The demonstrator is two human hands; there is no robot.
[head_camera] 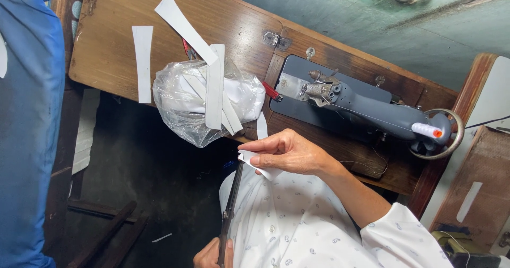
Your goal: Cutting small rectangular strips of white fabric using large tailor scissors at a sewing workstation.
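My right hand (pixel 289 153) reaches in from the right and pinches a small white cut piece (pixel 267 172) in front of my white patterned shirt (pixel 297 220). At the bottom edge, my left hand (pixel 211 255) grips the handles of long dark scissors (pixel 231 207). The blades point up, and their tips touch the white piece just under my right fingers. A clear plastic bag (pixel 178 106) with white strips in and across it lies on the wooden table's front edge, a little above and left of my right hand.
A grey sewing machine (pixel 366 108) lies on the wooden table (pixel 111 39) at right, its handwheel (pixel 443 135) at the far right. Loose white strips (pixel 142 60) lie on the table's left part. Blue cloth (pixel 26 119) hangs along the left edge. The floor below is dark.
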